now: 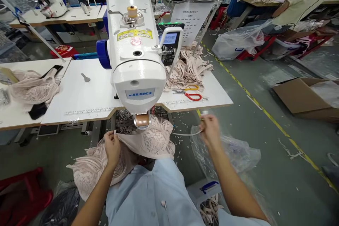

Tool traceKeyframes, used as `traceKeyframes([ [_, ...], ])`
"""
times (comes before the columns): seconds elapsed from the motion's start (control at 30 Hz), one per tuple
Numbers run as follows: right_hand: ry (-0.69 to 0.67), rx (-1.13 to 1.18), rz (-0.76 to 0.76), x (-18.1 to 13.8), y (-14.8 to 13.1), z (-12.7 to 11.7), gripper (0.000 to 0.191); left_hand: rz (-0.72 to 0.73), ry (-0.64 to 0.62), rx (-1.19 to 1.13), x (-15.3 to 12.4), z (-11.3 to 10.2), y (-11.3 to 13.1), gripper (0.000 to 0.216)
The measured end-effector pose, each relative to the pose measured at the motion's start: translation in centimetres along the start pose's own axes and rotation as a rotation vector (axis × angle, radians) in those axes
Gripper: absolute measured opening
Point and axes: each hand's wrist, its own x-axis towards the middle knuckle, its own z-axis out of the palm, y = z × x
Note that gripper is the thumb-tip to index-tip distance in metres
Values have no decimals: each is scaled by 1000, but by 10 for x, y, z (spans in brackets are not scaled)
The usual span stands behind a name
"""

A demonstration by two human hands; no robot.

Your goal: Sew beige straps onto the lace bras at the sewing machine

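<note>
My left hand (112, 144) is closed on the edge of a beige lace bra (156, 139), which stretches below the head of a white sewing machine (137, 60). To the right, my right hand (210, 129) pinches a thin pale strap (186, 134) that runs back toward the bra. That hand is slightly blurred. More lace bras (87, 173) lie bunched over my lap on the left. The machine's head hides the needle area.
Red-handled scissors (193, 96) and a pile of beige straps (188, 69) lie on the white table (90, 95). A bin (198, 190) of straps stands beside my lap. A clear plastic bag (235, 155) is on the right. A cardboard box (299, 95) sits farther off.
</note>
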Motion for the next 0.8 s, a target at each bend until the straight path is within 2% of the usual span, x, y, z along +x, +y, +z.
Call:
traceKeyframes([
  [0.07, -221, -122, 49, -42, 14, 22, 29, 34, 49, 11, -4, 1, 13, 41],
  [0.13, -525, -362, -14, -80, 19, 38, 24, 114, -17, 20, -9, -3, 33, 36],
  [0.2, -736, -512, -65, -108, 16, 49, 21, 248, -191, 8, -15, -11, 57, 28],
  [0.27, -845, -572, -71, -124, 8, 57, 23, 378, -399, -44, -21, -20, 82, 25],
  [0.4, -1016, -664, -49, -135, -9, 68, 23, 421, -702, -87, -34, -30, 118, 27],
  [0.5, -1137, -691, -64, -136, -15, 73, 18, 444, -845, -84, -39, -31, 123, 31],
  [0.6, -1181, -715, -44, -136, -16, 75, 15, 480, -847, -85, -43, -26, 117, 25],
  [0.8, -1134, -795, 1, -135, -16, 80, 16, 449, -712, -113, -52, -17, 107, 17],
])
